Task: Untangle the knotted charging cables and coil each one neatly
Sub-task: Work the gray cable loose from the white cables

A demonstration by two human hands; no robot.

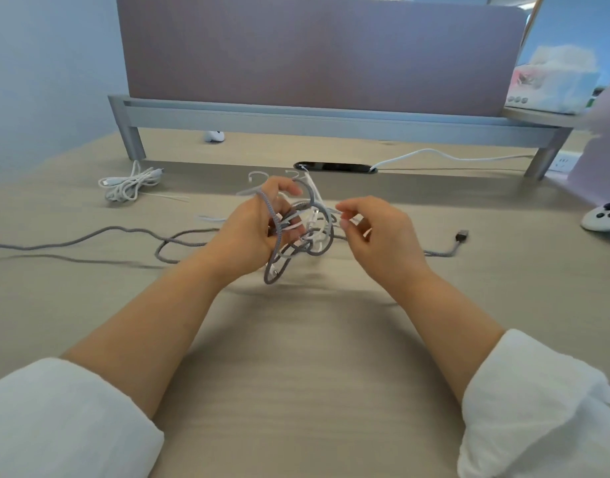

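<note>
The wide wooden desk (296, 357) runs to a mauve partition (313, 53) at the far side. Over the middle of the desk the left hand (251, 232) holds the tangle of cables (310, 232) raised off the surface, its fingers curled through grey and white loops. The right hand (379, 236) is at the right edge of the tangle, thumb and forefinger nearly closed; I cannot tell if they pinch a strand. A grey braided cable (89, 236) trails left from the tangle along the desk, and its plug (462, 235) lies to the right. A white cable bundle (127, 186) lies far left. A white game controller (603, 219) sits at the right edge.
</note>
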